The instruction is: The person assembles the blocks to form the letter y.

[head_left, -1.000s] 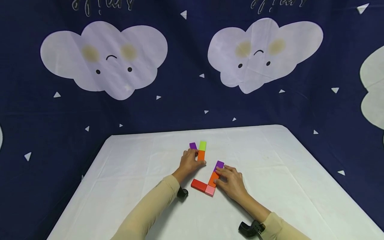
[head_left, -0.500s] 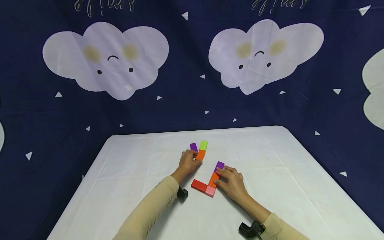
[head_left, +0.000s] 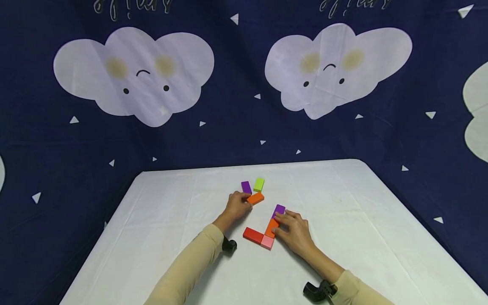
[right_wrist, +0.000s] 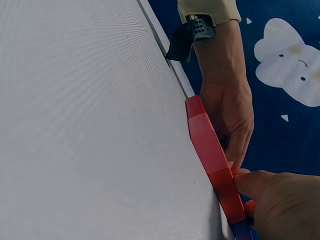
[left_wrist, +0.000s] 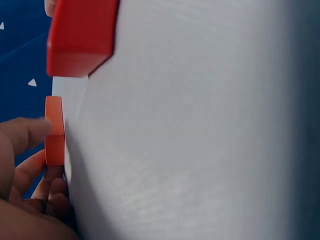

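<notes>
My left hand point(head_left: 245, 201) pinches a small orange block point(head_left: 256, 198) that lies slanted on the white table point(head_left: 343, 237); in the left wrist view the same orange block point(left_wrist: 54, 131) sits edge-on against my fingertips point(left_wrist: 27, 134). Just beyond it lie a purple block point(head_left: 246, 187) and a green block point(head_left: 259, 184). My right hand point(head_left: 280, 222) rests with relaxed fingers on a second purple block point(head_left: 280, 209) and a second orange block point(head_left: 271, 228). These join a pink block point(head_left: 267, 242) and a red block point(head_left: 253, 235) in an L shape.
A dark blue cloth with white clouds point(head_left: 133, 76) hangs behind the table. Black camera mounts sit on both wrists point(head_left: 230, 245) point(head_left: 319, 291). The table's far edge point(head_left: 248, 165) lies close behind the green block.
My left hand has turned the orange block out of line with the green one and drawn it slightly nearer. The right hand and the L of blocks have stayed put.
</notes>
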`<action>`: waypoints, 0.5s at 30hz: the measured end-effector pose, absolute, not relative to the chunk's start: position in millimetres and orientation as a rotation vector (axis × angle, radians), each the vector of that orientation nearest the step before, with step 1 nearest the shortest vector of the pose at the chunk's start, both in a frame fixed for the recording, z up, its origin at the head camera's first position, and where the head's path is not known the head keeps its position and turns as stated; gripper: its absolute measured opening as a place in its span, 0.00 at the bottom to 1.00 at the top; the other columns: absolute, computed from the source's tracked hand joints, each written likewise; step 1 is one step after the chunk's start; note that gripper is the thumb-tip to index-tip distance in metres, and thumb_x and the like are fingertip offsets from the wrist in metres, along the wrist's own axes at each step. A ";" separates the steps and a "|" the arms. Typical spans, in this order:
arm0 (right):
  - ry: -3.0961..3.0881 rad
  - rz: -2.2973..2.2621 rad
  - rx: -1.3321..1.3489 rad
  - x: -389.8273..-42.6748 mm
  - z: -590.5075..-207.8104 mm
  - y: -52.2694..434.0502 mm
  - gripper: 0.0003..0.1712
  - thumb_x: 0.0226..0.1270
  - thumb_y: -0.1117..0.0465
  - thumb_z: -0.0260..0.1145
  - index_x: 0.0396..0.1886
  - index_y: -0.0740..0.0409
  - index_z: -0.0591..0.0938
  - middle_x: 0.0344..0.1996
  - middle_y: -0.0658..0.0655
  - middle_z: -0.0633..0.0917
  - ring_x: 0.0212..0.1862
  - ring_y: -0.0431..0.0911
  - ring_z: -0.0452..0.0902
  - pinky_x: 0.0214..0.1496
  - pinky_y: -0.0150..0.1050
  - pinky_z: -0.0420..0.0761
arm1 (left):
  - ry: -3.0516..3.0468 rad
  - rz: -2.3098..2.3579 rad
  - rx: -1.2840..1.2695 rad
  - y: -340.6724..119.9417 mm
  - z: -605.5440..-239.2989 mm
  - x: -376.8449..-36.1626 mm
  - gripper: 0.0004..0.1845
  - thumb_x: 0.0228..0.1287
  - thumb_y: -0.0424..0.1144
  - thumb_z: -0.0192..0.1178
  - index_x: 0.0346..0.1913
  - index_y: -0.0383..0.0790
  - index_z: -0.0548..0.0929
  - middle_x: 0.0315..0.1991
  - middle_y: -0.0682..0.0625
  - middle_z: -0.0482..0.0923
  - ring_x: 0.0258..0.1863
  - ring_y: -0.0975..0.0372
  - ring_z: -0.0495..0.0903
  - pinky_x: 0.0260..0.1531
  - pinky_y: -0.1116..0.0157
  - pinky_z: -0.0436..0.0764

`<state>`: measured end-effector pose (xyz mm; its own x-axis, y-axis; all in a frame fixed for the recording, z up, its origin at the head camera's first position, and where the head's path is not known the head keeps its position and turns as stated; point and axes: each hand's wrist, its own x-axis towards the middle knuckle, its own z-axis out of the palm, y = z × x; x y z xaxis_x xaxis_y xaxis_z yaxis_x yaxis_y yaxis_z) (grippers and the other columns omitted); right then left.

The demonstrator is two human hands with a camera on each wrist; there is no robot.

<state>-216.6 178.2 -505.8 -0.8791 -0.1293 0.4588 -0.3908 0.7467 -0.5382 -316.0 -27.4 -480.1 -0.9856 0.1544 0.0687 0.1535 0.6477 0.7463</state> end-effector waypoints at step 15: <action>-2.557 0.899 0.407 -217.0 -506.1 178.0 0.25 0.49 0.55 0.74 0.48 0.57 0.85 0.52 0.52 0.84 0.60 0.55 0.72 0.46 0.45 0.63 | 2.822 1.342 0.194 -28.3 -478.9 -317.0 0.19 0.51 0.33 0.69 0.49 0.36 0.82 0.39 0.44 0.75 0.43 0.56 0.68 0.45 0.61 0.70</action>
